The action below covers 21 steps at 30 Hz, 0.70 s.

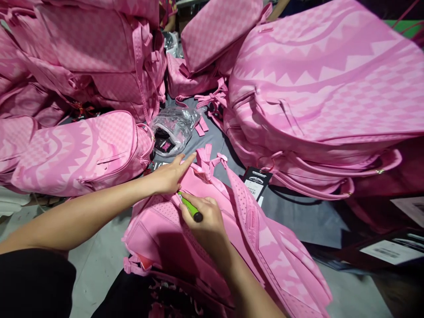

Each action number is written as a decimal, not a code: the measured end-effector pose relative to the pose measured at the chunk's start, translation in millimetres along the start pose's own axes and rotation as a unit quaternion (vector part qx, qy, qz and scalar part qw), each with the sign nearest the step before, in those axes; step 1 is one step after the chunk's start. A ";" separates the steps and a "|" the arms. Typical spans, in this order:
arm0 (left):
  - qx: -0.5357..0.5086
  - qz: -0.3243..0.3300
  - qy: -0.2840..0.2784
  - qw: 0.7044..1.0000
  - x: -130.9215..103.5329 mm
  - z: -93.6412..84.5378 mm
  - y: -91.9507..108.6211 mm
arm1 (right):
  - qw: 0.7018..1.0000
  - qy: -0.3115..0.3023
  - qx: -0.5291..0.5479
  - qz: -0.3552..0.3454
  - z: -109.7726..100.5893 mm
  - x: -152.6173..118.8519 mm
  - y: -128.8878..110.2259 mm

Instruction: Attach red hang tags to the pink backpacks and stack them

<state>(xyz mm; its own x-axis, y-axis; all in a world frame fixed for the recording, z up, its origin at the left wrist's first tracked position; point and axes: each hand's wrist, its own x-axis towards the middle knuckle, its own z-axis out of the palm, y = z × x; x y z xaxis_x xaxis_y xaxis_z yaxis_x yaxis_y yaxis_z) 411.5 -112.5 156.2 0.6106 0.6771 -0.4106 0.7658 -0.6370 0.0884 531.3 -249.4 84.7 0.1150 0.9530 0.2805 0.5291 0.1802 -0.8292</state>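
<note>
A pink backpack lies across my lap with its back panel and perforated shoulder straps facing up. My left hand holds the upper part of a shoulder strap, its index finger stretched over the fabric. In my right hand is a green pen-like tool with a black rear end. Its front end meets the strap beside my left fingers; the exact tip is hard to make out. The other shoulder strap runs down the right side of the bag.
A large pink backpack with a black hang tag stands on the right of the grey table. Another backpack lies at left, below stacked bags. A clear plastic bag sits between them.
</note>
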 end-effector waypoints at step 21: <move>-0.045 0.005 0.028 0.999 -2.4 3.2 1.2 | 0.997 -0.048 0.030 0.042 -4.2 7.7 -0.2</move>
<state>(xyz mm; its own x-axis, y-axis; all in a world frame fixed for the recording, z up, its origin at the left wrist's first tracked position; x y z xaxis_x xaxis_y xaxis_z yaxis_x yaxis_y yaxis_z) 410.3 -116.1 154.5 0.6274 0.6917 -0.3577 0.7726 -0.6104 0.1748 535.6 -243.1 89.1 0.0742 0.9838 0.1632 0.4692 0.1099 -0.8762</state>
